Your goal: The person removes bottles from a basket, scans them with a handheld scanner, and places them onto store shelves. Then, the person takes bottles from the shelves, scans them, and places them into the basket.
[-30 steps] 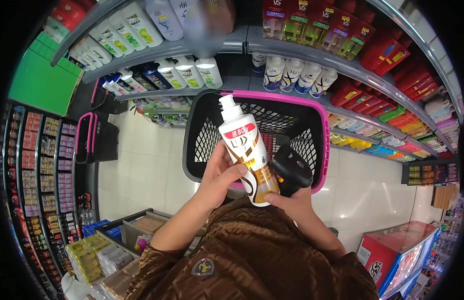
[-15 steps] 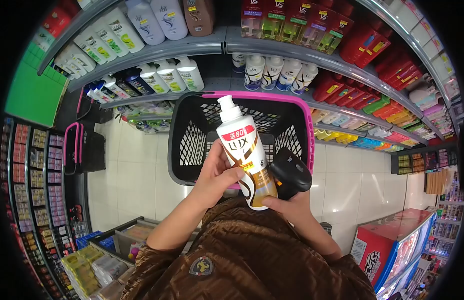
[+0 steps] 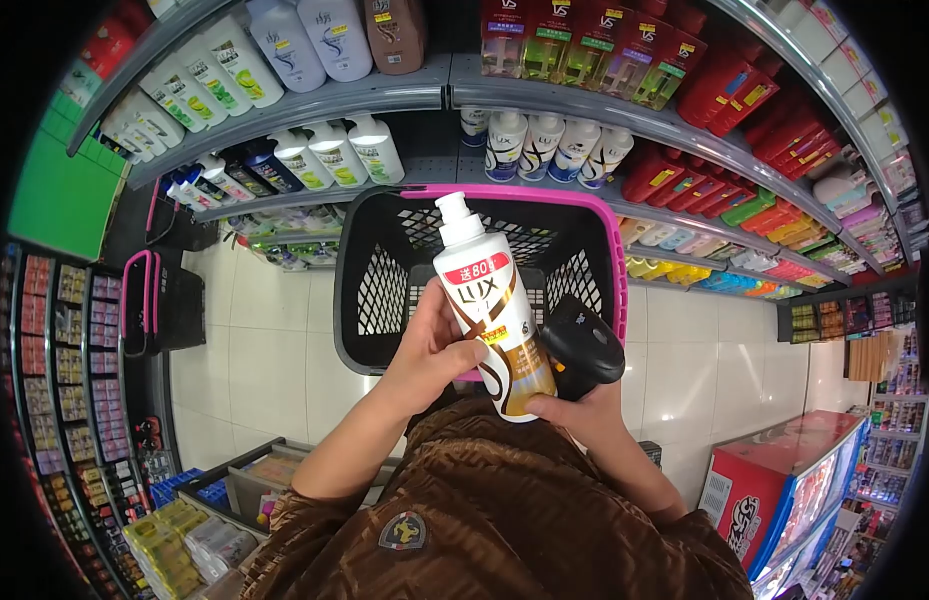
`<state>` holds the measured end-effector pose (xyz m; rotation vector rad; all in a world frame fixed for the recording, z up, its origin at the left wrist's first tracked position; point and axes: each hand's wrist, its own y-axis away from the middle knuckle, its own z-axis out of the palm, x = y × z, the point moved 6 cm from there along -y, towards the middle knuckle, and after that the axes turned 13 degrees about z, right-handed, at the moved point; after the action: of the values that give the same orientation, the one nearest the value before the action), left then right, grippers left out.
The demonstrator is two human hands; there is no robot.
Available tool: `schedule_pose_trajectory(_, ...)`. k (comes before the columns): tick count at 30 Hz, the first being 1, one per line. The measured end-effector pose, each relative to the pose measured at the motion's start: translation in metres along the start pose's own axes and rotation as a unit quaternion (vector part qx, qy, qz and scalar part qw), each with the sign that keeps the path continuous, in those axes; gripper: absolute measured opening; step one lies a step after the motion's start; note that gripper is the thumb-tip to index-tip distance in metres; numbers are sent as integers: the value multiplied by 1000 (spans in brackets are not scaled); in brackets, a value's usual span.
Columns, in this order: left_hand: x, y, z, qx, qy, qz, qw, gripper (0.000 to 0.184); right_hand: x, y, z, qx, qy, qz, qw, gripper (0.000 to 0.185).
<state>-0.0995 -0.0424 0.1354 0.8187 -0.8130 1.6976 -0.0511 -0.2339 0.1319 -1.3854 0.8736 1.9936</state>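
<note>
Pinching the white-and-gold plastic pump bottle (image 3: 499, 300), your left hand (image 3: 429, 357) holds mid-length, right hand (image 3: 591, 412) the base, neck slanting away leftward.

grey shelving (image 3: 384, 101) with rows of green-labelled white bottles (image 3: 335, 152), lux bottles (image 3: 540, 150) and red bottles (image 3: 676, 184)

Hands (image 3: 428, 350) around tilted LUX pump bottle (image 3: 482, 292); black device (image 3: 590, 346) beside it; pink-rimmed basket (image 3: 615, 250) behind.

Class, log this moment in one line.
left hand: grips Lux bottle | right hand: at black device, thumb on bottle's base | basket: behind bottle
</note>
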Motion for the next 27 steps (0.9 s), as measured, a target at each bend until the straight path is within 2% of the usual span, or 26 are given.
schedule_pose_trajectory(7,4,-2,-7,8,0,-14,1000,74,-1,-5,7,1,17,8,1000,82)
schedule_pose_trajectory(21,-4,-16,-1,-12,8,-18,1000,76,-5,-7,-7,13,44,-20,999,81)
schedule_pose_trajectory(27,-9,-18,9,-22,2,-20,1000,77,-4,-1,-16,27,11,-17,999,80)
